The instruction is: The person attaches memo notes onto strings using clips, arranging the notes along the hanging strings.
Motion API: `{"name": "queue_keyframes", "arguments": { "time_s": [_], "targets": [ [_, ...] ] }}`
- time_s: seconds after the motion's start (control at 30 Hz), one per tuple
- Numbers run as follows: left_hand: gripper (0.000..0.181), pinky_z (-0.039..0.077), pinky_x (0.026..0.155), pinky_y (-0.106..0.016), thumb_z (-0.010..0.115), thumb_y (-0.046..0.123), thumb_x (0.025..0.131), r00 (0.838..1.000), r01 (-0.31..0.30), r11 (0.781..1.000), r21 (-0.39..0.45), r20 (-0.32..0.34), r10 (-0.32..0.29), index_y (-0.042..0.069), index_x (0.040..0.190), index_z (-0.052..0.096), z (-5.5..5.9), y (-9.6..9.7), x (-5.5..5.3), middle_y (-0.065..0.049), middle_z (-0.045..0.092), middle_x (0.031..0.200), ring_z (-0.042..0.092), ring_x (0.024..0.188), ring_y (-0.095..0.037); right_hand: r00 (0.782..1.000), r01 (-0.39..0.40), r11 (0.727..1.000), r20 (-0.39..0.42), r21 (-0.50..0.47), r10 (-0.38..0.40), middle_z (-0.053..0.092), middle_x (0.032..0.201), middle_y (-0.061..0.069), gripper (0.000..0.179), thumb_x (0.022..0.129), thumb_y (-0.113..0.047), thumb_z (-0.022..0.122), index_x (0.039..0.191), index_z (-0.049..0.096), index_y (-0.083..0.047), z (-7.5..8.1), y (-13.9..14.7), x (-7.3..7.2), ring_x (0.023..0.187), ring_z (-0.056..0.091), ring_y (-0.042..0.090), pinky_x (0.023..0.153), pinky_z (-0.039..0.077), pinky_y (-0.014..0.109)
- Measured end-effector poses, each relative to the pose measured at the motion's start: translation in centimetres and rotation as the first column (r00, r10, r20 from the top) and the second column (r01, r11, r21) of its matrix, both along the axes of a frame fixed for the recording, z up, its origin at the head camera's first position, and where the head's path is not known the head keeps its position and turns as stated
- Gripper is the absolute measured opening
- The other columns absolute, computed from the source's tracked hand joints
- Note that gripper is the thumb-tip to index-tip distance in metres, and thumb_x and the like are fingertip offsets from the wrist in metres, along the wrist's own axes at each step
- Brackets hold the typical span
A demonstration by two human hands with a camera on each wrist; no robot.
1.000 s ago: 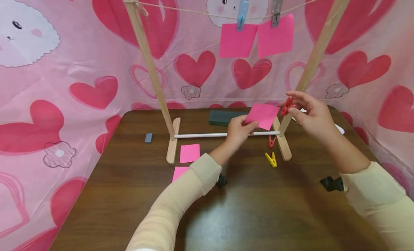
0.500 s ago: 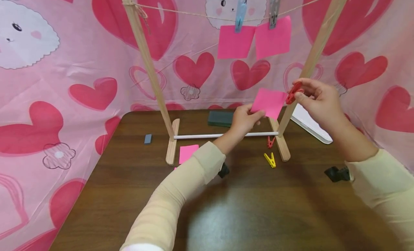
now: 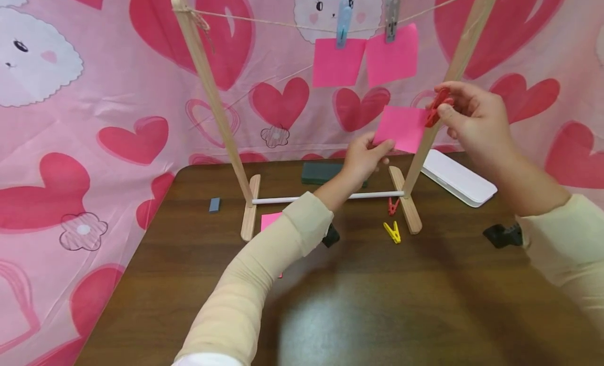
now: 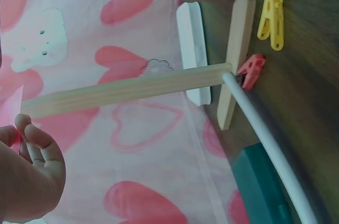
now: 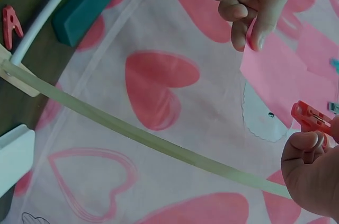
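Note:
My left hand (image 3: 364, 159) pinches a pink paper square (image 3: 402, 129) by its lower left corner, thumb in front. My right hand (image 3: 478, 114) holds a red clothespin (image 3: 439, 108) between thumb and fingers, close by the paper's upper right corner; whether its tip touches the paper I cannot tell. Above, a string (image 3: 273, 22) spans the wooden frame (image 3: 209, 88). Two pink papers hang from it, the left one (image 3: 337, 64) under a blue clothespin (image 3: 343, 24), the right one (image 3: 394, 56) under a grey clothespin (image 3: 391, 17).
A yellow clothespin (image 3: 392, 232) and another red clothespin (image 3: 392, 205) lie near the frame's right foot (image 3: 407, 208). Behind the white crossbar (image 3: 276, 200) is a dark green box (image 3: 321, 173). A white case (image 3: 457, 178) sits at right, a small blue-grey block (image 3: 214, 204) at left. My sleeve partly covers pink paper (image 3: 269, 219).
Both hands have risen and moved right, carrying the paper and the red clothespin up toward the string. The white case has come into fuller view. The hanging papers stay on the string.

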State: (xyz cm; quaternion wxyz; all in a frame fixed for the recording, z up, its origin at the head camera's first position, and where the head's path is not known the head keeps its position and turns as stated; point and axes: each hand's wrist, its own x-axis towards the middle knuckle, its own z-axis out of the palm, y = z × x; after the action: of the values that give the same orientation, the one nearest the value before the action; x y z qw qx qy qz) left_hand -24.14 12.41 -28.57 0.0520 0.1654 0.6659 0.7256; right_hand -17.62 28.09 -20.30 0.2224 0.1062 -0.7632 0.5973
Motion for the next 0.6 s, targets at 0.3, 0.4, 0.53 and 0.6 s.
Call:
{"name": "queue_keyframes", "arguments": {
  "time_s": [0.3, 0.4, 0.53, 0.6],
  "targets": [
    [0.027, 0.042, 0.047, -0.020, 0.067, 0.005, 0.084, 0.999, 0.032, 0.996, 0.081, -0.024, -0.030, -0.003, 0.109, 0.062, 1.6, 0.5, -0.7, -0.018, 0.068, 0.082, 0.052, 0.050, -0.009, 0.999, 0.010, 1.000, 0.035, 0.000, -0.010, 0.065, 0.092, 0.001, 0.030, 0.090, -0.005, 0.057, 0.120, 0.060, -0.008, 1.5, 0.3, -0.3, 0.063, 0.047, 0.013, 0.046, 0.038, 0.014],
    [0.032, 0.043, 0.049, -0.019, 0.066, 0.004, 0.085, 0.999, 0.049, 0.995, 0.082, -0.020, -0.047, -0.002, 0.115, 0.059, 2.0, 0.5, -0.8, -0.019, 0.068, 0.087, 0.052, 0.050, -0.009, 0.999, 0.012, 1.000, 0.043, 0.001, -0.012, 0.065, 0.093, 0.002, 0.031, 0.090, -0.005, 0.057, 0.121, 0.059, -0.009, 1.7, 0.4, -0.5, 0.064, 0.048, 0.013, 0.046, 0.039, 0.014],
    [0.030, 0.043, 0.050, -0.019, 0.066, 0.005, 0.084, 0.999, 0.055, 0.994, 0.093, -0.003, -0.054, -0.001, 0.112, 0.058, 2.5, 0.7, -1.0, -0.017, 0.068, 0.087, 0.052, 0.050, -0.011, 0.999, 0.012, 1.000, 0.050, 0.011, -0.012, 0.064, 0.094, 0.003, 0.031, 0.091, -0.006, 0.055, 0.122, 0.057, -0.009, 2.2, 0.5, -0.7, 0.066, 0.049, 0.013, 0.046, 0.038, 0.014],
    [0.026, 0.043, 0.051, -0.020, 0.066, 0.007, 0.085, 0.999, 0.049, 0.995, 0.087, -0.008, -0.048, -0.001, 0.109, 0.059, 2.9, 0.8, -1.1, -0.014, 0.069, 0.084, 0.052, 0.051, -0.012, 0.999, 0.004, 1.000, 0.049, 0.009, -0.004, 0.064, 0.095, 0.003, 0.031, 0.092, -0.005, 0.054, 0.123, 0.057, -0.008, 2.5, 0.5, -0.9, 0.066, 0.047, 0.013, 0.046, 0.037, 0.014]
  ]
}}
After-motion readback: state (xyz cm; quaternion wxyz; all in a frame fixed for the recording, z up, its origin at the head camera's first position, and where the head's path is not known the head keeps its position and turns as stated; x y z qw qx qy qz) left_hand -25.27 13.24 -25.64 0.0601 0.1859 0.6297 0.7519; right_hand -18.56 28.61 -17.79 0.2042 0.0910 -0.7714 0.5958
